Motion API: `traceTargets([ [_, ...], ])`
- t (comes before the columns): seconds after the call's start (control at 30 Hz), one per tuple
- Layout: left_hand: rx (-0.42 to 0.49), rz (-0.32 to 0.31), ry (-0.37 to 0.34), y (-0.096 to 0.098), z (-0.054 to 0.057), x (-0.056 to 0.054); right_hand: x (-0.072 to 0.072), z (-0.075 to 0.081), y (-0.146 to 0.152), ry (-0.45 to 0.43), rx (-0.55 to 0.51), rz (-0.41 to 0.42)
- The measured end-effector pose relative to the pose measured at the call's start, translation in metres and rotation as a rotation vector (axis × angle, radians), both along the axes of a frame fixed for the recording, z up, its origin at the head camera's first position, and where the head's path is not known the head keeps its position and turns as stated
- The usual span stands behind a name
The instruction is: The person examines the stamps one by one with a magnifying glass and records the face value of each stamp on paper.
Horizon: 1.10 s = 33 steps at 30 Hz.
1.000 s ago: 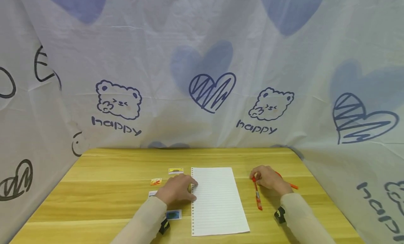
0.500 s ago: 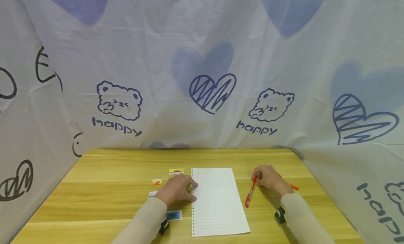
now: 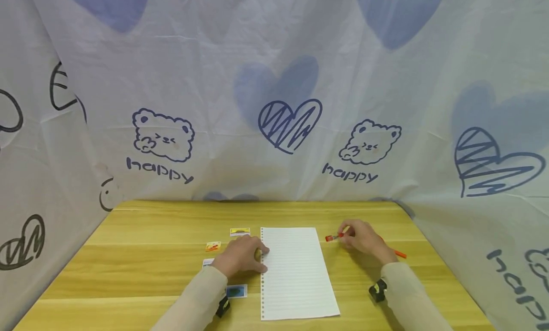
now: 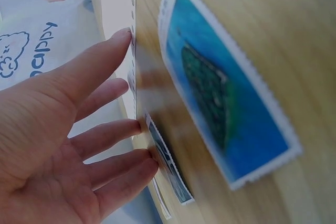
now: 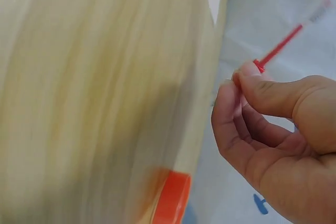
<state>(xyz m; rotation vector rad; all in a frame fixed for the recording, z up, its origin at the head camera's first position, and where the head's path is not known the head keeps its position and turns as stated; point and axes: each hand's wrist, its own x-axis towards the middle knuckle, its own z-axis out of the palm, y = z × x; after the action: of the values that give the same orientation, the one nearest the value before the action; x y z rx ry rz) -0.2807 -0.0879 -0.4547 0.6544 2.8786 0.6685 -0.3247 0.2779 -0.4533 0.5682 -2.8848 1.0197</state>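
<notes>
My left hand (image 3: 240, 255) lies with relaxed, spread fingers at the punched left edge of a lined sheet of paper (image 3: 296, 274). Beside its wrist is a blue stamp (image 3: 237, 291) picturing a green island, seen large in the left wrist view. A darker stamp (image 4: 170, 161) is next to the fingertips there. To the right of the sheet, my right hand (image 3: 363, 239) pinches one end of a slim red pen (image 3: 332, 237) between thumb and forefinger. In the right wrist view the pen (image 5: 282, 44) slants away from the fingertips, its far part blurred.
A yellow stamp (image 3: 239, 232), a yellow-and-red one (image 3: 212, 246) and a pale, partly covered one (image 3: 208, 262) lie left of the sheet. An orange object (image 3: 400, 254) rests behind the right wrist. A patterned white cloth (image 3: 223, 145) hangs behind the wooden table (image 3: 141, 274).
The red pen has swung from pointing toward the table's front to pointing left at the sheet, as the right fingers turn it. The left hand and paper stay in place.
</notes>
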Motion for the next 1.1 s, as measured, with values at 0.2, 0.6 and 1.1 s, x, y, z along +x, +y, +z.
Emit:
traceTargets([
  [0.2, 0.003, 0.004, -0.003, 0.0, 0.0, -0.001, 0.0, 0.005, -0.013, 0.03, -0.001, 0.013],
  [0.6, -0.01, -0.007, 0.01, 0.0, -0.001, -0.004, -0.002, 0.004, -0.033, 0.004, -0.078, -0.053],
  [1.1, -0.011, -0.005, 0.024, -0.001, -0.004, -0.005, 0.0, 0.005, -0.06, -0.145, -0.221, -0.042],
])
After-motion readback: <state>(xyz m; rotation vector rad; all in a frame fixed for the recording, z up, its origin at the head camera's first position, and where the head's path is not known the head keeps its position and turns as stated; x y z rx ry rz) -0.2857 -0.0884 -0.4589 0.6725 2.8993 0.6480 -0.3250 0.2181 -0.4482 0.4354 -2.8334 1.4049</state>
